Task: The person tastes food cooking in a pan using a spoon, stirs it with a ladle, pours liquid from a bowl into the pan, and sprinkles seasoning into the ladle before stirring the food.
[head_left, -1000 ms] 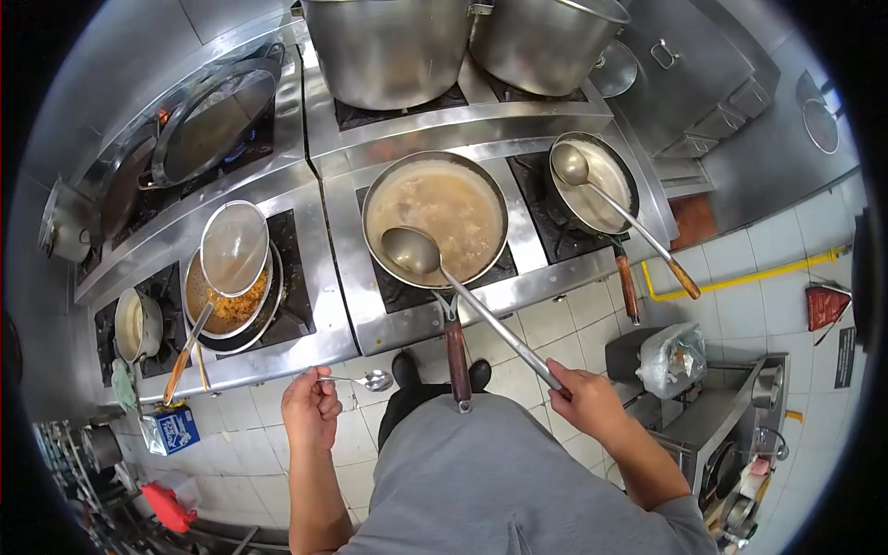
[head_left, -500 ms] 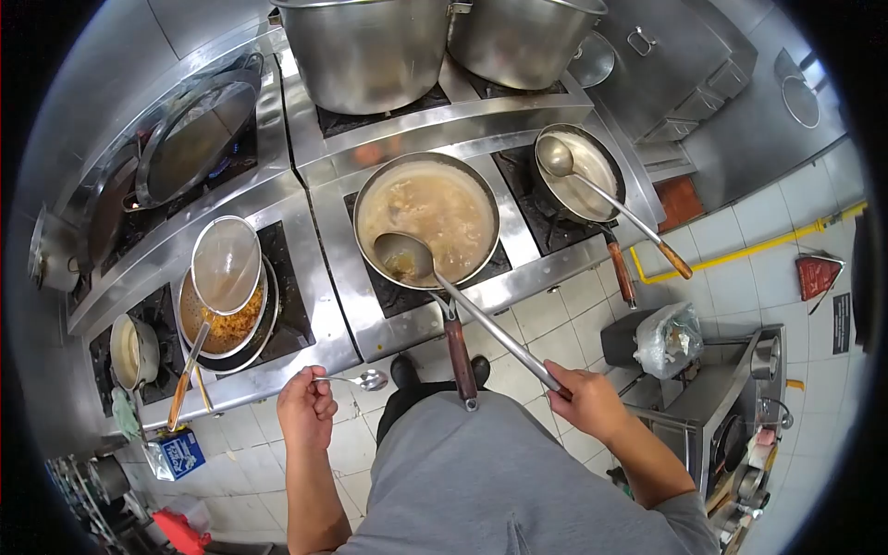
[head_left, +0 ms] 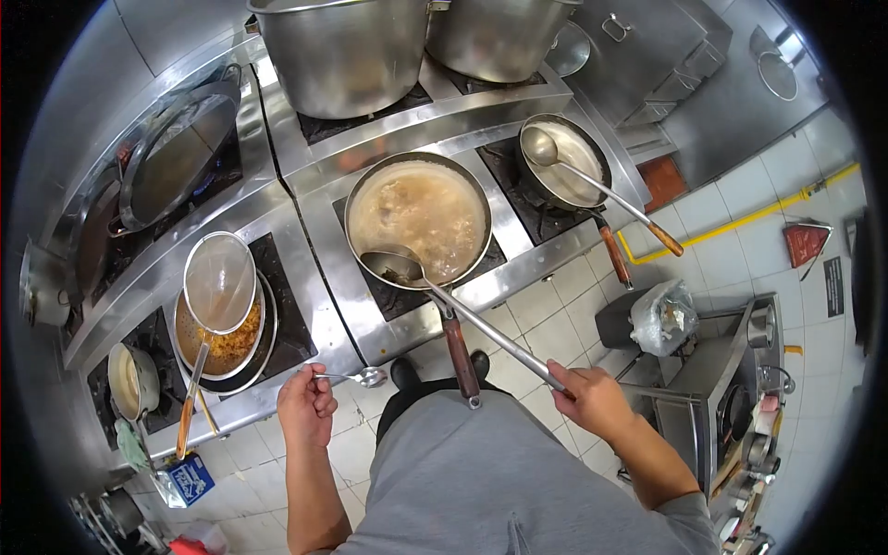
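My right hand point(head_left: 588, 396) is closed round the end of a long metal ladle point(head_left: 490, 330). The ladle's bowl dips into the near left side of a frying pan point(head_left: 487, 222) full of bubbling brownish, cloudy liquid point(head_left: 416, 208). Toward my body points the pan's dark wooden handle point(head_left: 460, 356), which neither hand holds. On the left, over the floor in front of the stove, my left hand point(head_left: 306, 404) pinches a small metal spoon point(head_left: 368, 376). The spoon's bowl points right, toward the pan handle.
Two large stockpots point(head_left: 342, 65) stand on the back burners. At right, a second pan point(head_left: 606, 166) holds another ladle point(head_left: 539, 145). A mesh strainer point(head_left: 220, 282) rests over a bowl of orange-brown bits point(head_left: 233, 349) at left, beside a small pot point(head_left: 132, 381). A bagged bin point(head_left: 664, 319) stands right.
The ladle's bowl has shifted and tilted at the near left rim of the pan. The view has turned slightly. Both hands keep their grips.
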The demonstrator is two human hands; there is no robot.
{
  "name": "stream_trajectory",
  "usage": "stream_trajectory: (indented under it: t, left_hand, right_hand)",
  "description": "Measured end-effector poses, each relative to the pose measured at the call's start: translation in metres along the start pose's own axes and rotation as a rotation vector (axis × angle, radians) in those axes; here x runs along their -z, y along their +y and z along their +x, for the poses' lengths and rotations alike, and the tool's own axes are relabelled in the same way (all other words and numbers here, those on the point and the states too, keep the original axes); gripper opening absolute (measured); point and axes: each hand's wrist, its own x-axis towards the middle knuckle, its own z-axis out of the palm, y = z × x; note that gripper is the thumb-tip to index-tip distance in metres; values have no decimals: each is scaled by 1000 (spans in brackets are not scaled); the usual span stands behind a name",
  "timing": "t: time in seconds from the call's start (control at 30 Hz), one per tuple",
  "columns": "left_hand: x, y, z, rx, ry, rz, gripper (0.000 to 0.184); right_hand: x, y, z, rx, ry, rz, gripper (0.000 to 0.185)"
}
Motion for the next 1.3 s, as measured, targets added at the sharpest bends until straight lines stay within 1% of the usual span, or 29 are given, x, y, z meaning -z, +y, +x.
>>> stream_trajectory:
  t: [0.07, 0.1, 0.17, 0.3, 0.37, 0.4, 0.47, 0.5, 0.53, 0.63, 0.67, 0.73, 0.77, 0.83, 0.93, 0.97, 1.03, 1.07, 1.1, 1.13, 1.17, 1.23, 1.27, 1.3]
  left_hand:
    - [1, 2, 4, 9, -11, 4, 21]
    - [2, 3, 5, 12, -15, 5, 21]
    - [4, 6, 7, 13, -22, 8, 21]
    - [4, 10, 10, 17, -20, 15, 21]
    - [7, 8, 14, 20, -19, 25, 21]
    - [7, 7, 17, 23, -22, 27, 21]
    - [6, 5, 20, 49, -42, 36, 21]
    - [4, 5, 21, 52, -49, 42, 21]
    - [1, 4, 21, 66, -52, 53, 21]
    - [-8, 3, 26, 84, -70, 85, 21]
    - [-10, 4, 27, 83, -77, 101, 21]
    - [-18, 6, 25, 75, -83, 126, 21]
    - [-24, 6, 23, 61, -86, 140, 21]
    - [-30, 7, 20, 35, -117, 156, 21]
    - [-37, 4, 2, -27, -154, 155, 21]
    - [-40, 2, -8, -54, -161, 139, 20]
    - [-40, -6, -32, -115, -156, 103, 22]
    - [-35, -14, -46, -142, -136, 83, 22]
    - [-30, -24, -59, -179, -125, 59, 24]
    - [-23, -35, -73, -217, -109, 36, 25]
    - [-16, -49, -89, -272, -55, 56, 27]
    - [6, -84, -122, -367, 69, 134, 27]
    - [18, -103, -144, -400, 148, 181, 27]
    - [32, -124, -163, -426, 238, 271, 28]
  right_hand:
    - [-4, -5, 4, -56, -13, 161, 47]
    - [-4, -9, 6, -60, -11, 159, 47]
    - [-5, -16, 12, -123, -46, 267, 46]
    - [-13, -26, 23, -156, -52, 336, 45]
    - [-17, -34, 29, -267, -128, 545, 45]
    - [-21, -35, 30, -272, -125, 544, 45]
    - [-36, -34, 28, -495, -233, 1070, 44]
    - [-41, -33, 27, -514, -261, 1142, 45]
    - [-44, -35, 28, -521, -251, 1146, 45]
    - [-48, -38, 24, -552, -216, 1403, 47]
    - [-45, -36, 19, -556, -207, 1412, 47]
    - [-31, -30, 0, -566, -45, 1576, 46]
    - [-26, -26, -12, -527, 91, 1603, 43]
    - [-4, -12, -42, -545, 294, 1569, 42]
    - [34, 14, -90, -548, 656, 1401, 42]
    - [33, 35, -109, -519, 785, 1295, 42]
    - [31, 89, -148, -636, 926, 814, 50]
    - [26, 120, -163, -696, 990, 602, 51]
    - [14, 163, -179, -736, 1047, 468, 48]
    - [2, 213, -207, -943, 794, 206, 40]
    - [-42, 290, -239, -902, 748, 104, 35]
    - [-76, 318, -231, -1024, 869, 596, 25]
    - [-99, 338, -228, -1023, 830, 918, 11]
    - [-116, 325, -212, -1104, 847, 1249, 18]
